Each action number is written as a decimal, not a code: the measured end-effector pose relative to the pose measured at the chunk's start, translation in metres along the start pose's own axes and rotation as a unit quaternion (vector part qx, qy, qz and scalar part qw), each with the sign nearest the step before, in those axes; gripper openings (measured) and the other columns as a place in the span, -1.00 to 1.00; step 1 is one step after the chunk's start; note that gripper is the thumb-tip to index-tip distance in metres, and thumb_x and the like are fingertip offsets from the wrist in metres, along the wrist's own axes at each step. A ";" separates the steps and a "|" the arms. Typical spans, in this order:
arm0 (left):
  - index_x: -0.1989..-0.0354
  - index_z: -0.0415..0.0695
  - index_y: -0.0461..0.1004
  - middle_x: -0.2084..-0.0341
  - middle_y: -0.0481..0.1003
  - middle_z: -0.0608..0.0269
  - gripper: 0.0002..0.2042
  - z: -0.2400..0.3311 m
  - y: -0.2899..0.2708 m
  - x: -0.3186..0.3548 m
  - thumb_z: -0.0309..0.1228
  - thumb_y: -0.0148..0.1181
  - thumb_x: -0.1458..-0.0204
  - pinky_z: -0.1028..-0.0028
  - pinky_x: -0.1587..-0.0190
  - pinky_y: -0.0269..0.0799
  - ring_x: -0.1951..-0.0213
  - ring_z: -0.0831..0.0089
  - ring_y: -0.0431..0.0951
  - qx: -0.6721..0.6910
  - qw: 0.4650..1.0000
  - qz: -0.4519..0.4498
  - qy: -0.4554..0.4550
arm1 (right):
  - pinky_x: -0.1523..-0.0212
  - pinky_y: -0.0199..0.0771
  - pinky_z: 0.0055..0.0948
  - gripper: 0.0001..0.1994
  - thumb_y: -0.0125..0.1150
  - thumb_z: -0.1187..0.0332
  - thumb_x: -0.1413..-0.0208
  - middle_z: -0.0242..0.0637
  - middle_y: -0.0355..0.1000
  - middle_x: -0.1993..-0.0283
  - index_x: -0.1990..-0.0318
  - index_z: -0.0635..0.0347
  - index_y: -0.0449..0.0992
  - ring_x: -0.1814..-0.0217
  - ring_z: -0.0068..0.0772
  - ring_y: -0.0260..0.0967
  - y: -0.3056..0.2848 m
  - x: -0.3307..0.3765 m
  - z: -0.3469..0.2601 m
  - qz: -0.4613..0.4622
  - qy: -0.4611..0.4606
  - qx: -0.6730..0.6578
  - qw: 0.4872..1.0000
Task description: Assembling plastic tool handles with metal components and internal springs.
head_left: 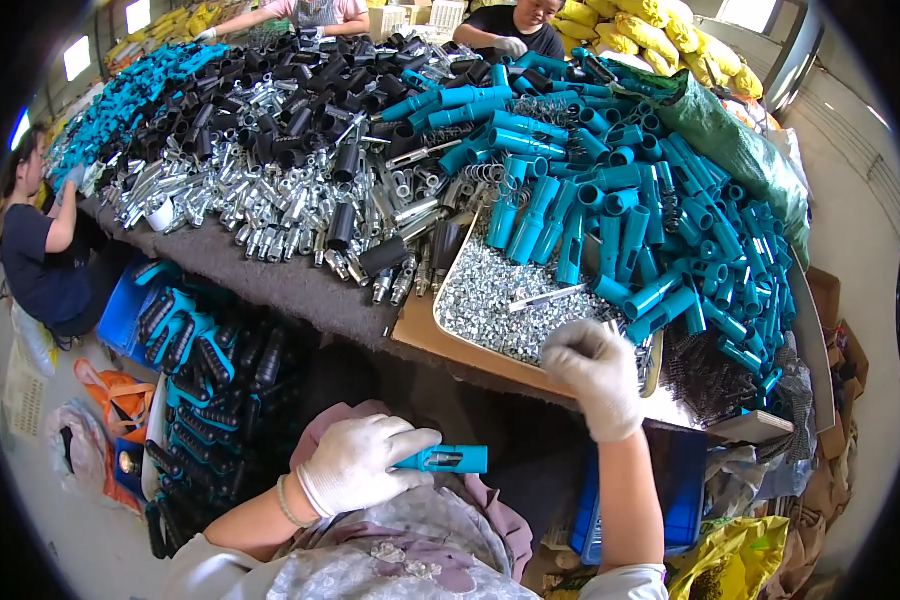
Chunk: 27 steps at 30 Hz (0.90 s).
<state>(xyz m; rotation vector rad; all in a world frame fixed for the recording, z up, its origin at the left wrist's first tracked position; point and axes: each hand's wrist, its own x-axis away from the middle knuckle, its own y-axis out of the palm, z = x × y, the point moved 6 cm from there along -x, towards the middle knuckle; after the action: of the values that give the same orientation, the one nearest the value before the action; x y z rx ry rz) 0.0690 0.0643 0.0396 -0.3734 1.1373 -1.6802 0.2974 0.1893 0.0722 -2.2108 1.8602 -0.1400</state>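
My left hand, in a white glove, is closed around a teal plastic tube in front of my lap. A slot in the tube's side shows something dark and metallic inside. My gloved right hand is raised over the near right edge of a shallow tray, its fingers curled together. Whatever those fingers may hold is hidden. Small shiny metal pieces fill the tray, and a slim metal rod lies on top of them.
Teal tubes are heaped behind and right of the tray, with dark springs nearby. Metal fittings and black sleeves cover the table. Black-and-teal handles lie lower left; a blue crate stands lower right. Several people work around the table.
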 end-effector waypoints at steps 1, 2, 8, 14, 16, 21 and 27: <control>0.03 0.02 0.52 0.36 0.54 0.32 -0.55 0.003 -0.003 -0.002 -0.27 0.40 0.18 0.33 0.30 0.51 0.32 0.29 0.58 -0.007 1.000 0.002 0.011 | 0.38 0.42 -0.57 -0.92 0.27 0.56 0.00 -0.32 0.50 0.41 0.33 0.36 0.55 0.43 -0.57 0.40 0.015 0.010 0.000 -0.051 0.077 -0.020 0.996; 0.03 0.03 0.51 0.38 0.53 0.33 -0.55 0.006 -0.005 -0.003 -0.28 0.40 0.19 0.32 0.33 0.50 0.35 0.29 0.57 -0.014 1.000 0.003 0.021 | 0.38 0.43 -0.56 -0.92 0.30 0.55 0.05 -0.29 0.53 0.40 0.36 0.37 0.57 0.43 -0.56 0.42 0.031 0.018 -0.001 -0.102 0.095 -0.024 0.990; -0.23 -0.10 0.38 0.59 0.43 0.32 -0.42 0.022 -0.008 -0.008 -0.39 0.23 0.07 0.38 0.43 0.43 0.46 0.36 0.53 -0.085 0.994 -0.002 0.063 | 0.25 0.51 -0.40 -0.83 0.39 0.40 0.01 -0.16 0.54 0.39 0.29 0.28 0.62 0.37 -0.37 0.51 0.081 0.055 0.006 -0.265 0.054 0.109 0.957; -0.32 -0.07 0.29 0.59 0.43 0.34 -0.40 0.022 0.001 -0.003 -0.38 0.18 -0.02 0.40 0.44 0.41 0.50 0.42 0.48 -0.110 0.989 0.017 0.094 | 0.26 0.49 -0.16 -0.78 0.34 0.27 0.00 -0.11 0.48 0.34 0.35 0.23 0.51 0.25 0.05 0.47 0.092 0.073 -0.001 -0.216 -0.131 0.251 0.935; -0.31 -0.07 0.30 0.58 0.44 0.33 -0.41 0.022 -0.003 -0.005 -0.37 0.19 -0.01 0.39 0.43 0.43 0.50 0.40 0.50 -0.101 0.991 0.020 0.085 | 0.24 0.51 -0.17 -0.73 0.36 0.20 0.01 -0.17 0.49 0.26 0.26 0.17 0.54 0.23 0.00 0.48 0.090 0.085 0.001 -0.214 -0.195 0.301 0.909; -0.30 -0.09 0.29 0.52 0.52 0.18 -0.35 0.020 0.000 -0.006 -0.28 0.29 0.03 0.31 0.42 0.47 0.51 0.25 0.56 -0.086 0.992 0.025 0.094 | 0.15 0.49 -0.19 -0.57 0.36 0.23 0.03 -0.20 0.45 0.14 0.00 0.15 0.46 0.19 -0.08 0.45 0.087 0.102 0.004 -0.190 -0.235 0.272 0.914; -0.32 -0.14 0.20 0.39 0.54 -0.01 -0.20 0.014 0.013 -0.004 -0.26 0.43 0.13 0.20 0.36 0.50 0.38 0.07 0.61 0.035 0.991 -0.102 -0.073 | 0.16 0.47 -0.23 -0.56 0.35 0.34 0.20 -0.28 0.45 0.16 0.06 0.16 0.50 0.19 -0.19 0.44 0.088 0.111 0.001 -0.144 -0.393 0.348 0.839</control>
<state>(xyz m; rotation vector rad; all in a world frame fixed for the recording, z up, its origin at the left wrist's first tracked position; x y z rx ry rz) 0.0881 0.0598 0.0370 -0.5759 0.9551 -1.8324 0.2339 0.0667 0.0401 -1.6232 0.8319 0.0409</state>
